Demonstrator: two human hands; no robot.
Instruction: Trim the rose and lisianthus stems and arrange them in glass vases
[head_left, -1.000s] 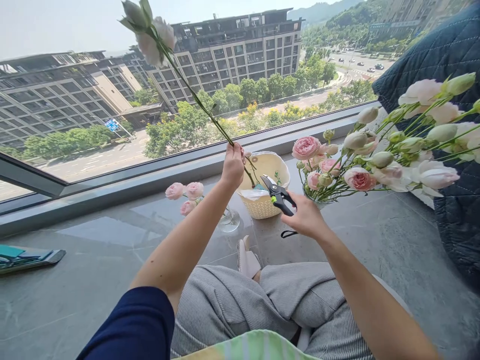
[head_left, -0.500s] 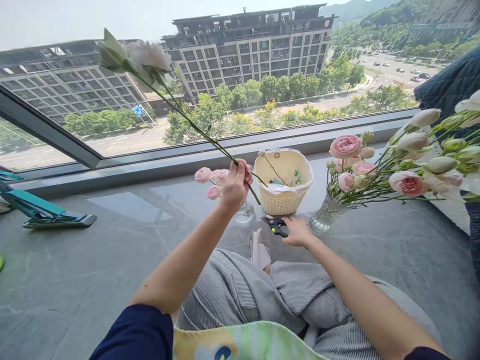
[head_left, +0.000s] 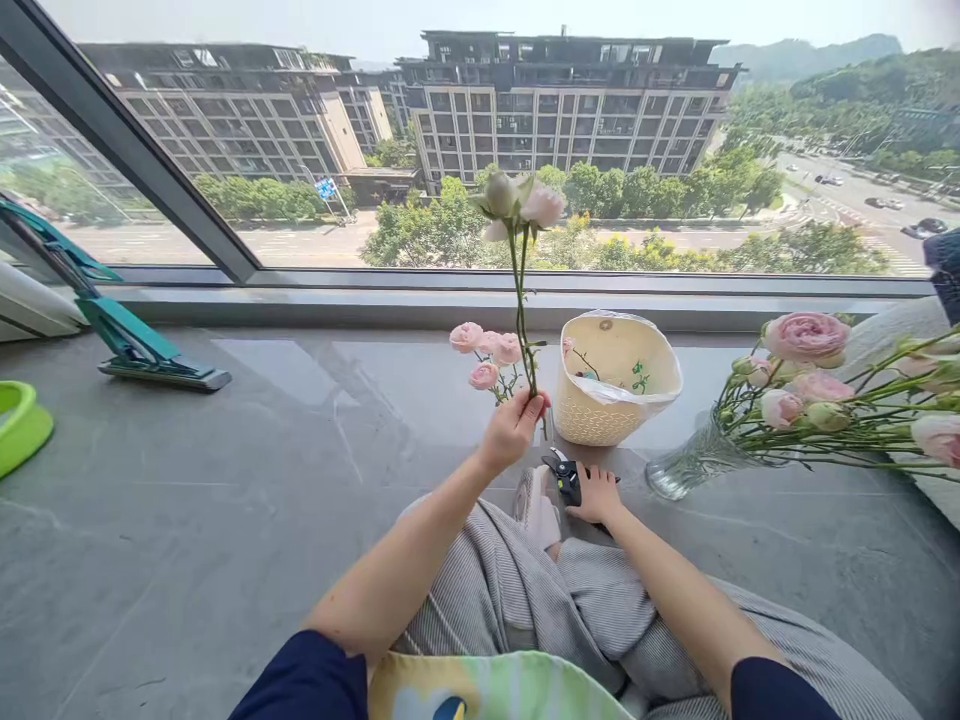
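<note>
- Grey tiled floor (head_left: 247,520): whole lower frame, slabs glossy near the window.
- Window frame (head_left: 150,170): slanted bar, upper left.
- Glass vase (head_left: 682,470): right, on floor; pink roses (head_left: 806,338) and green stems fan out to right edge.
- Teal mop (head_left: 142,335): left edge, head on floor.
- Cream basket (head_left: 600,425): right of centre, white liner over rim, thin stem with small pink bud inside.
- Pale flower (head_left: 523,300): centre, upright, blooms at top; cut end pokes out below the fist.
- Left hand (head_left: 514,435): centre, fingers pinched around that stem.
- Right hand (head_left: 598,495): lower centre, palm down over shears handles; can't tell if gripping.
- Pink blooms (head_left: 484,376): just left of the pale flower.
- Black pruning shears (head_left: 568,482): lower centre, blades pointing left, near basket.
</note>
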